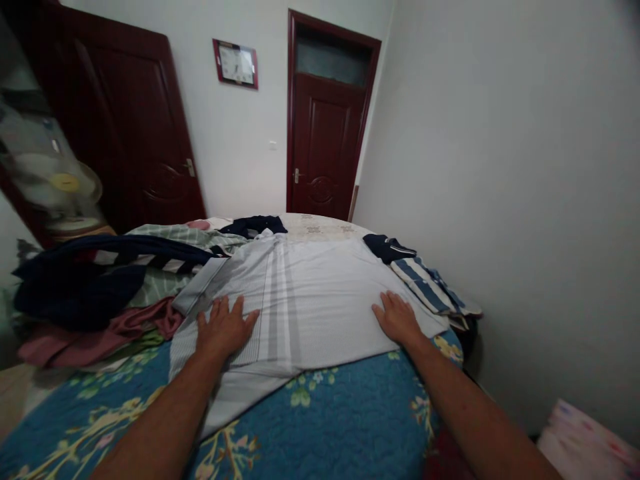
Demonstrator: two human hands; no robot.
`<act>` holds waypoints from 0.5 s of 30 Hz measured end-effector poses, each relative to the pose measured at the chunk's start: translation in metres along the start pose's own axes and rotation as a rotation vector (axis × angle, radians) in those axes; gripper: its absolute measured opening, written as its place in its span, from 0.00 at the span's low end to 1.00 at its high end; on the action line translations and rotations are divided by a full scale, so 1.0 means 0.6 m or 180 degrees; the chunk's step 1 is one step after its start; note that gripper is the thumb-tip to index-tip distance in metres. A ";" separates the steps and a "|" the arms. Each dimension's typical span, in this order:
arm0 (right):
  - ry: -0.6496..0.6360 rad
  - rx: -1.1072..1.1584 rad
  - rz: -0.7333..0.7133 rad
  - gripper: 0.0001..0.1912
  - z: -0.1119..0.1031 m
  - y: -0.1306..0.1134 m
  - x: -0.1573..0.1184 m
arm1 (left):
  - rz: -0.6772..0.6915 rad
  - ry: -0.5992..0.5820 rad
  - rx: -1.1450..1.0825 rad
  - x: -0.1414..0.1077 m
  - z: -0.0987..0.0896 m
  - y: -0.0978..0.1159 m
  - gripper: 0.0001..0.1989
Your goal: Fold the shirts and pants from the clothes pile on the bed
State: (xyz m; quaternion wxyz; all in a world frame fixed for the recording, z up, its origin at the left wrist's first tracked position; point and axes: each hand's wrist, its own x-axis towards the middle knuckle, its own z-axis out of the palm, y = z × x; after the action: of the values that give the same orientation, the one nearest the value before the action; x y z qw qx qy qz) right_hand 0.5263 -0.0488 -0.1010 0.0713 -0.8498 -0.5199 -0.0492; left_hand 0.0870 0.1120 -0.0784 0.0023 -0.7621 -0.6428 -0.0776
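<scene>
A light grey striped shirt (330, 300) lies spread out across the table, with darker bands on its left half. My left hand (225, 327) rests flat on the striped left part, fingers spread. Near the shirt's right side, my right hand (397, 317) also presses flat on the cloth with its fingers apart. Neither hand grips anything. Part of the shirt's near edge hangs in loose folds over the blue floral quilted cover (350, 413).
Heaped clothes (95, 287) in navy, green and pink lie at the left. A folded blue-and-white striped garment (425, 283) and a dark navy one (387, 248) sit along the right edge, close to the wall (500, 167). A patterned cream cover (320, 228) shows at the far end.
</scene>
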 end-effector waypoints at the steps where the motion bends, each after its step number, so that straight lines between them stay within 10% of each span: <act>1: 0.0015 -0.0027 0.0083 0.36 -0.004 0.014 -0.007 | 0.0007 0.0012 0.0000 0.002 0.001 0.000 0.43; 15: 0.0681 0.0236 0.0769 0.25 -0.026 0.149 -0.087 | 0.0148 0.0041 0.0013 0.025 0.010 -0.004 0.44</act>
State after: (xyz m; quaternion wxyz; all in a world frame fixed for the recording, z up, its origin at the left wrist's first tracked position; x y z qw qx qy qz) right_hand 0.5820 -0.1376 -0.1002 0.1630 -0.8929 -0.4047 -0.1112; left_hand 0.0874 0.1276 -0.0825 0.0098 -0.7763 -0.6250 -0.0812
